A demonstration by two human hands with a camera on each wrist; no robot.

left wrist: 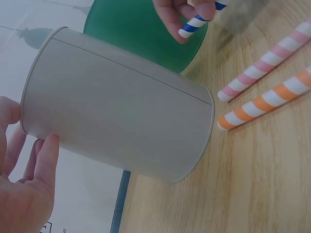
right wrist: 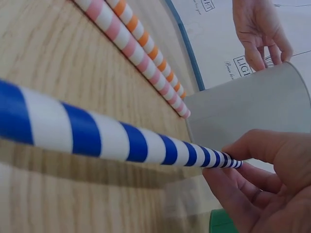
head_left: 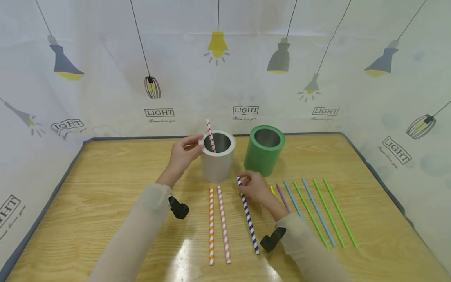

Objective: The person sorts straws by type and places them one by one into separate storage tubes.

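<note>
My left hand (head_left: pixel 182 156) touches the left side of a pale grey can (head_left: pixel 217 167), its fingertips at the rim and just below it. A white paper straw with red dots (head_left: pixel 210 133) leans inside that can, its upper end above the rim. Between thumb and fingers, my right hand (head_left: pixel 256 188) pinches a blue-and-white striped straw (head_left: pixel 249 220) close to its far end. In the right wrist view the striped straw (right wrist: pixel 112 138) stretches toward the camera, with a shadow on the wood beneath it. A green can (head_left: pixel 258 158) stands just beyond the right hand.
An orange-striped straw (head_left: pixel 211 227) and a pink-striped straw (head_left: pixel 224 227) lie side by side left of the blue one. Several thin plain sticks, such as a light blue stick (head_left: pixel 318 211) and a green stick (head_left: pixel 340 213), lie at right on the wooden table (head_left: pixel 123 168).
</note>
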